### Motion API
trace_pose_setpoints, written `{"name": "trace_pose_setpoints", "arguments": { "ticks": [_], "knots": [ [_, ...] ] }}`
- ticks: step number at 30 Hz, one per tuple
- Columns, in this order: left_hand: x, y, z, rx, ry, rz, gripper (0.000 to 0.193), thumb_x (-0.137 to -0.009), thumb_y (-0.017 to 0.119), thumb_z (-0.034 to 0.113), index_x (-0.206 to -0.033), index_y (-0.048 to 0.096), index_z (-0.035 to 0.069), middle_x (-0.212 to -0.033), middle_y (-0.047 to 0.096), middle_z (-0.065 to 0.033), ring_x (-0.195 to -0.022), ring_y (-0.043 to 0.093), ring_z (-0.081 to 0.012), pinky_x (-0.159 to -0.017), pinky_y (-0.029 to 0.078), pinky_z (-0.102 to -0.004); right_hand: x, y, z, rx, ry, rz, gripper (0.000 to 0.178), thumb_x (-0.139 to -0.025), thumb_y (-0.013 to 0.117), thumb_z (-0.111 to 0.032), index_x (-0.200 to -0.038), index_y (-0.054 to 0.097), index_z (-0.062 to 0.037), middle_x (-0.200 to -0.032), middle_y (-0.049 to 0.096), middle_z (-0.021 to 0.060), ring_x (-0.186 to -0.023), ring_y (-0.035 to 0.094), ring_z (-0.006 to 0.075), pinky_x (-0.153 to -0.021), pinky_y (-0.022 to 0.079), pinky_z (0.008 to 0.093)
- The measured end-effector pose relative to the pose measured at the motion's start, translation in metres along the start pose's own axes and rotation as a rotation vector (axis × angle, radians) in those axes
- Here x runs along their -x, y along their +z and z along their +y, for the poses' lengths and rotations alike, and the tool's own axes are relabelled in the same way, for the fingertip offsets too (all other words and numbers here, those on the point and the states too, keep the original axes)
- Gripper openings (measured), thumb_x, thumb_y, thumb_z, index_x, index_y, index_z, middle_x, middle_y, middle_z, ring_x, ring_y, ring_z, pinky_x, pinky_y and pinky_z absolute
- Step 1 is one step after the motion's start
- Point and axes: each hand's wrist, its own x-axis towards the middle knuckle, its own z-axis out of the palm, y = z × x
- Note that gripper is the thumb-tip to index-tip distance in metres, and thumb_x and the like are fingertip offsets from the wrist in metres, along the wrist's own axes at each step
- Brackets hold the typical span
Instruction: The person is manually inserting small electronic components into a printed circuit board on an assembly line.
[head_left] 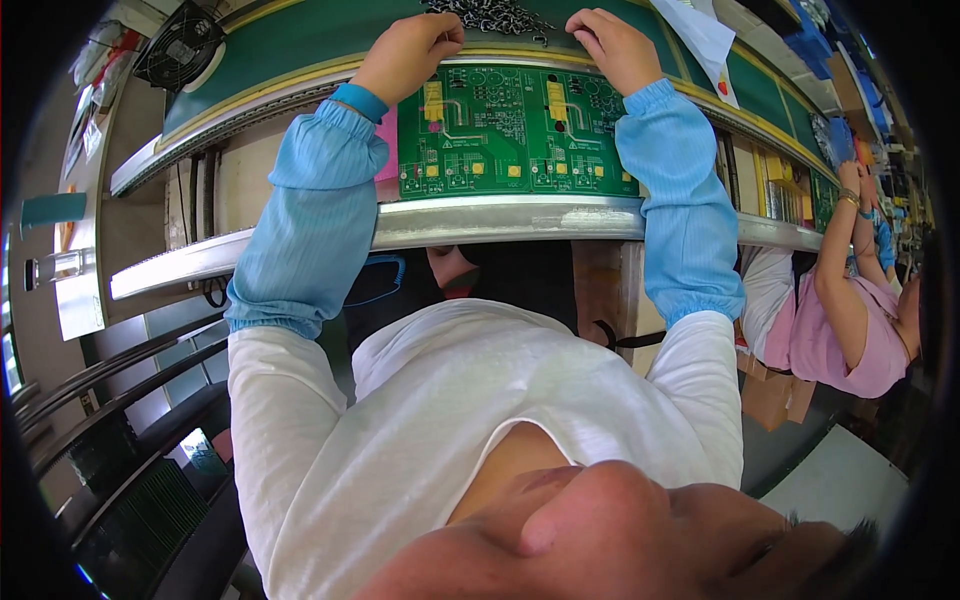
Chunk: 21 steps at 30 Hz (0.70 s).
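A green printed circuit board (488, 140), printed with two matching halves, lies across the rails in front of me. Beyond its far edge, a heap of small black and silvery parts (488, 14) sits on the green bench surface. My left hand (412, 50) is over the board's far left corner, just left of the heap, its fingers curled together. To the right of the heap, my right hand (612, 45) has its thumb and fingers drawn together over the far right corner. Whatever either hand may pinch is too small to see. A blue band circles my left wrist.
Metal rails (500, 222) run along the near side of the board, with a pink sheet (386, 150) at its left end. A black fan (181, 47) stands far left; white paper (702, 38) lies far right. At the right, a person in pink (845, 335) works along the same line.
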Motion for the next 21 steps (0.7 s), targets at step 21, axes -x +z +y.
{"name": "trace_pose_setpoints", "arguments": {
  "ticks": [21],
  "knots": [
    [0.005,0.001,0.015,-0.144,0.079,-0.171,0.013,-0.085,0.064,0.002,-0.098,0.062,0.003,-0.091,0.063,-0.0142,-0.086,0.063,-0.0347,-0.074,0.05,-0.0417,0.004,-0.002,0.021,-0.203,0.062,-0.151,0.013,-0.09,0.064,-0.02,-0.098,0.063,-0.0099,-0.091,0.067,0.0116,-0.087,0.066,0.0322,-0.074,0.051,0.0408]
  ]
}}
